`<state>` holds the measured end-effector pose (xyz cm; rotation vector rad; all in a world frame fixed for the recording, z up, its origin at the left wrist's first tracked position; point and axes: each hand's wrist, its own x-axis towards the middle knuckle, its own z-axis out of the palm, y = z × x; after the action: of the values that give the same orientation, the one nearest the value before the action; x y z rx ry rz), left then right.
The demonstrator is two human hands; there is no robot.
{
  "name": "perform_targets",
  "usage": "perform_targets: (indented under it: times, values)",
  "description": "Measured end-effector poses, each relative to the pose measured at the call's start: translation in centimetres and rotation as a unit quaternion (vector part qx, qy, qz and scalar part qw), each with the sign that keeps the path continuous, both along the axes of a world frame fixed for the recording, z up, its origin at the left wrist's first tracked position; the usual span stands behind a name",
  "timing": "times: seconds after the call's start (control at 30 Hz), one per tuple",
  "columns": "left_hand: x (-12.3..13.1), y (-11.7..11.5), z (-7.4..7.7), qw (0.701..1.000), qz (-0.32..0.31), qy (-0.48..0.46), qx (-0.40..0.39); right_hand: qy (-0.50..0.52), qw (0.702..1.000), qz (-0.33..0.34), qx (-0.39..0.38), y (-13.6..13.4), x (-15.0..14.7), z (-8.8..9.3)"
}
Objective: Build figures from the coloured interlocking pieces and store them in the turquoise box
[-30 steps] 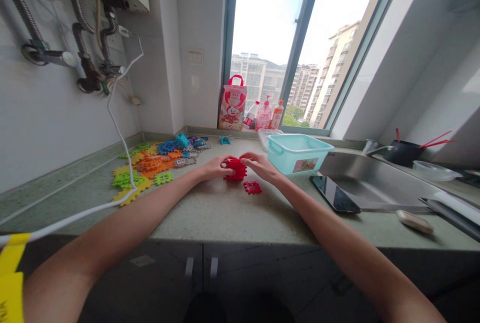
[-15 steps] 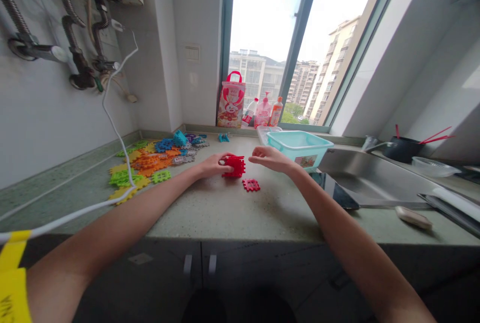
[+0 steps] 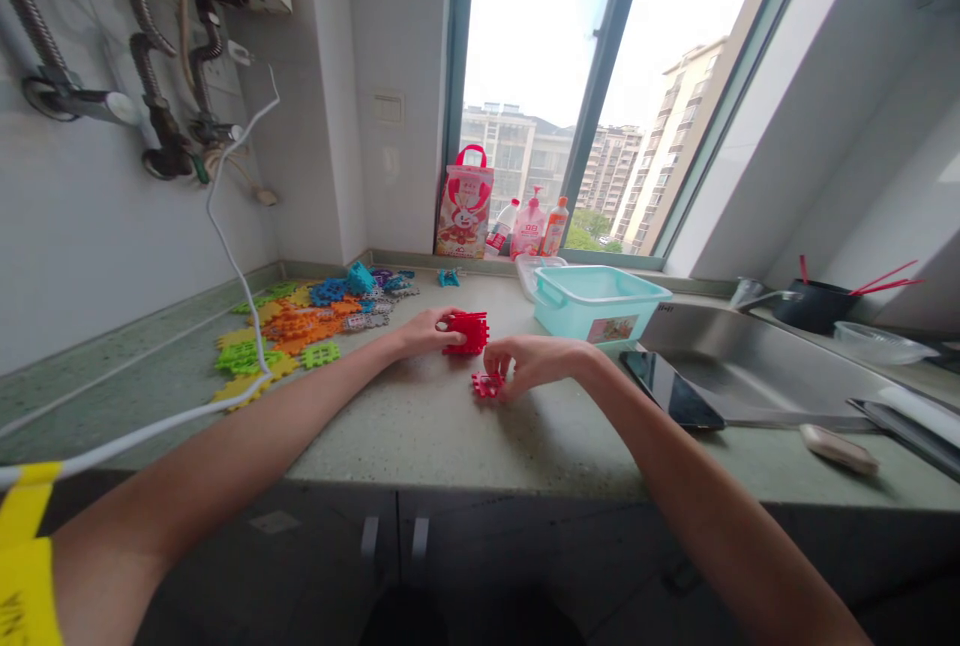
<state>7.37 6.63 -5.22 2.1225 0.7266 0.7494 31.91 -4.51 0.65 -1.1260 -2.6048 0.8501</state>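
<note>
My left hand (image 3: 433, 332) is closed around a red box-like block (image 3: 470, 334) put together from notched plastic building pieces, on the counter. Just right of it and nearer me, my right hand (image 3: 531, 364) reaches down with its fingers closed on a loose, flat red building piece (image 3: 486, 385) with notched edges. That piece is partly covered by the fingertips. To the left lies a spread pile of similar pieces: orange ones (image 3: 306, 328), green ones (image 3: 321, 355) and blue ones (image 3: 328, 291).
A turquoise plastic bin (image 3: 600, 301) stands back right, beside the steel sink (image 3: 720, 366). A dark phone or tablet (image 3: 671, 391) lies at the sink's edge. A white cable (image 3: 244, 286) hangs down across the left side. Bottles (image 3: 529, 226) and a pink bag (image 3: 465, 211) stand by the window.
My right hand has moved down and toward me, from beside the red block to the loose red piece, and has taken hold of it. My left hand stays on the block.
</note>
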Motion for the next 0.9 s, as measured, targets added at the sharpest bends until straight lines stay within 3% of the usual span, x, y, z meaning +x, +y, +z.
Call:
perform_targets:
  times: [0.1,0.17,0.27,0.33,0.4,0.53,0.67,0.9]
  values:
    - [0.0,0.0,0.0,1.000,-0.014,0.000,0.003,0.140,0.987,0.020,-0.079,0.2,0.9,1.0]
    - [0.0,-0.1,0.0,1.000,-0.029,0.002,0.002,0.261,0.959,-0.002,-0.107,0.7,1.5,1.2]
    - [0.1,-0.4,0.0,0.999,-0.042,0.004,0.004,0.413,0.904,-0.059,-0.098,2.1,1.9,0.5]
    - [0.1,-0.5,0.0,0.999,-0.052,0.000,0.000,0.458,0.882,-0.091,-0.064,3.1,1.7,-0.3]
    - [0.1,-0.5,-0.1,0.998,-0.062,-0.008,-0.010,0.448,0.886,-0.119,-0.009,3.9,1.2,-1.2]
    - [0.1,-0.2,-0.3,0.997,-0.073,-0.009,0.005,0.346,0.926,-0.124,0.093,4.9,-0.1,-2.6]
    - [0.0,0.1,-0.4,0.997,-0.044,0.018,0.060,0.277,0.944,-0.110,0.139,4.9,-0.9,-3.5]
    - [0.0,0.0,-0.3,0.998,-0.042,0.013,0.054,0.229,0.955,-0.064,0.177,4.1,-0.9,-4.8]
